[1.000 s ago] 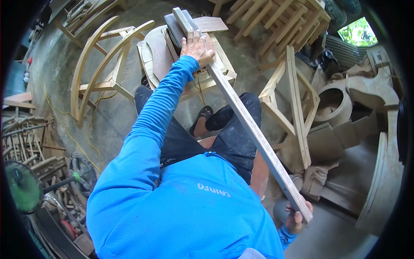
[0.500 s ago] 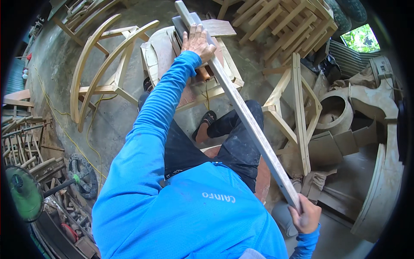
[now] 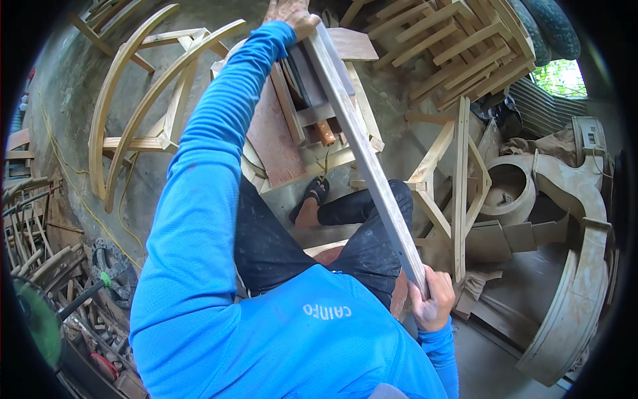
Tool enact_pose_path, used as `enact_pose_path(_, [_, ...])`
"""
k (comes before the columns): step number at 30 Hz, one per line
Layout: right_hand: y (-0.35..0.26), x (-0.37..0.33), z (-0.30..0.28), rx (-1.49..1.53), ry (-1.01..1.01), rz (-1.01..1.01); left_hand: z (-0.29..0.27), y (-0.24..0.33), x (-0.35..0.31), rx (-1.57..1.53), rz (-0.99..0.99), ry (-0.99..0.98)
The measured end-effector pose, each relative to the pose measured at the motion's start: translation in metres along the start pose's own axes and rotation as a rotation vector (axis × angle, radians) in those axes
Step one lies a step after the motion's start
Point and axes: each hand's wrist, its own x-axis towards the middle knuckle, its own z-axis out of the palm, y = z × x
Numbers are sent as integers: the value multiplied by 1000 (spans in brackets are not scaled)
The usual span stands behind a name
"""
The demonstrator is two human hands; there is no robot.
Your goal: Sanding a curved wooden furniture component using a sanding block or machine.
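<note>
A long, straight wooden bar [image 3: 364, 143] runs slantwise from the far middle down to my right side, over my thigh. Around its near end my right hand [image 3: 435, 299] is closed, thumb on top. At its far end is my left hand [image 3: 292, 14], bent round the wood; the view's upper edge cuts off part of the fingers. Beneath the bar's far half is a low wooden stand [image 3: 364, 110] with a grey metal piece [image 3: 318, 114] and an orange-brown cylinder [image 3: 325, 132] set in it. A reddish board [image 3: 274, 143] leans at the stand's left side.
Curved wooden chair frames [image 3: 109, 106] stand on the left. A triangular wooden frame [image 3: 458, 186] is close on the right, before a large dusty machine housing [image 3: 565, 179]. Slatted wooden pieces [image 3: 458, 46] are stacked far right. A yellow cord [image 3: 73, 163] crosses the floor.
The bar has shifted left and its near end has come in toward my body, with my right hand on it. My left hand has moved farther away, to the bar's far end.
</note>
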Motion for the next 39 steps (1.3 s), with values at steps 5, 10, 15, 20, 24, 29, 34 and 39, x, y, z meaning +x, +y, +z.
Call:
enact_pose_path(5, [-16, 49, 40, -45, 54, -30, -9, -30, 55, 308, -275, -88])
enact_pose_path(10, [-30, 106, 79, -25, 91, -66, -10, -41, 74, 269, -286, -62])
enact_pose_path(15, [-40, 158, 116, -17, 158, -69, -10, -37, 64, 191, -179, -32])
enact_pose_path(20, [-31, 168, 123, -35, -5, 23, 12, -16, 39, 467, -332, -105])
enact_pose_path(24, [4, 104, 90, 57, -18, -93, 17, 46, -15, 459, -333, -261])
enact_pose_path(29, [43, -34, 15, 108, -94, 1, 34, 178, -131, 265, -315, -221])
enact_pose_path(34, [60, -128, -81, 61, -223, 160, 36, 302, -213, 81, -355, -163])
enact_pose_path(39, [31, -123, -123, 63, -251, 237, 37, 323, -205, -26, -380, -190])
